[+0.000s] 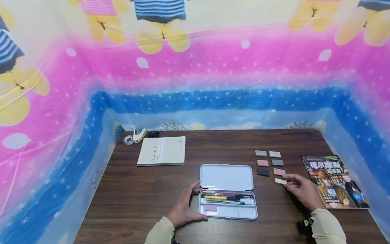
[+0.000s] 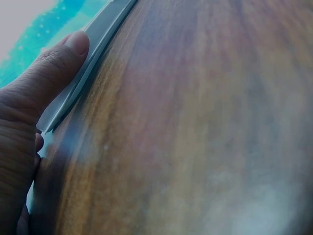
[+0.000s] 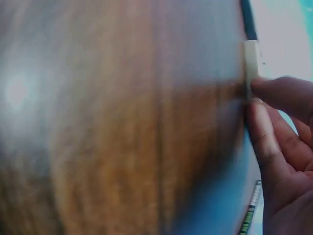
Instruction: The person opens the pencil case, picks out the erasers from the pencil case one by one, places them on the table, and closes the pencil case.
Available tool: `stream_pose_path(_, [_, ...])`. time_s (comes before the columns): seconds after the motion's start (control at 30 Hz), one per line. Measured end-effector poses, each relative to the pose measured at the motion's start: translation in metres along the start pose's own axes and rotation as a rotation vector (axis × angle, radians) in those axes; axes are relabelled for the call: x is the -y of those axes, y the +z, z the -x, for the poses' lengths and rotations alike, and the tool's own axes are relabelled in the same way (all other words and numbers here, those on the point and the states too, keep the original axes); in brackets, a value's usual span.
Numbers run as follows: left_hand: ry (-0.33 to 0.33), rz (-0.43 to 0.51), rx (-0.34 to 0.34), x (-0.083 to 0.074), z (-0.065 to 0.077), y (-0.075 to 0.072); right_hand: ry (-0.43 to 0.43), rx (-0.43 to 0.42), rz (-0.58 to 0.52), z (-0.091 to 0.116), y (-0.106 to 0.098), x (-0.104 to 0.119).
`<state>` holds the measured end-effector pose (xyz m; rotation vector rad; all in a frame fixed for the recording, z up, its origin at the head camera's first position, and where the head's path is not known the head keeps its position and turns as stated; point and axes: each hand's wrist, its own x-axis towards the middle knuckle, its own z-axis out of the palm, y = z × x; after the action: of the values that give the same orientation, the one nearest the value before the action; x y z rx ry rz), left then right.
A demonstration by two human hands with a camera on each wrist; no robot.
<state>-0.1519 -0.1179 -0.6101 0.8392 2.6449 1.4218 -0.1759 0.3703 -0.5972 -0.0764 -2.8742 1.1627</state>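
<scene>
A white pencil case [image 1: 226,217] lies with its lid folded back, several pens [image 1: 223,197] along its upper compartment and a pink eraser [image 1: 210,207] in the lower left one. My left hand [image 1: 184,206] grips the case's left end, thumb at the front edge and fingers near the hinge. In the left wrist view that thumb lies against the case wall [image 2: 93,61]. Between thumb and fingertips, my right hand [image 1: 303,189] pinches the right end of a small white eraser [image 1: 279,181]. It is the nearest of a group of erasers, just below a pink one [image 1: 279,171].
Other erasers, among them a black one [image 1: 263,172] and a grey one [image 1: 277,162], sit in two columns right of the case. A magazine [image 1: 333,183] lies far right. At the back left are a notebook [image 1: 163,152], stapler [image 1: 139,135], tape roll [image 1: 128,139] and black object [image 1: 153,134].
</scene>
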Motion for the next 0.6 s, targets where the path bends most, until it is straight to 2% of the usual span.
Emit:
stream_pose_path(0.13, [0.001, 0.005, 0.005, -0.001, 0.0, -0.001, -0.01, -0.092, -0.034, 0.009, 0.003, 0.018])
stream_pose_path(0.27, [0.004, 0.005, -0.004, -0.002, 0.001, -0.003, -0.139, -0.142, -0.131, 0.021, 0.026, 0.064])
stream_pose_path(0.33, [0.005, 0.003, -0.008, -0.002, 0.001, -0.003, -0.22, -0.093, -0.195, 0.029, 0.046, 0.092])
stream_pose_path(0.43, [0.012, -0.007, -0.006, -0.001, 0.001, -0.002, -0.333, 0.042, -0.276, 0.042, 0.076, 0.129])
stream_pose_path(0.5, [0.018, -0.011, -0.005, 0.0, 0.001, -0.001, -0.395, 0.139, -0.304, 0.049, 0.094, 0.147])
stream_pose_path(0.6, [0.032, -0.017, -0.009, 0.003, 0.001, 0.0, -0.439, 0.257, -0.287, 0.057, 0.114, 0.165])
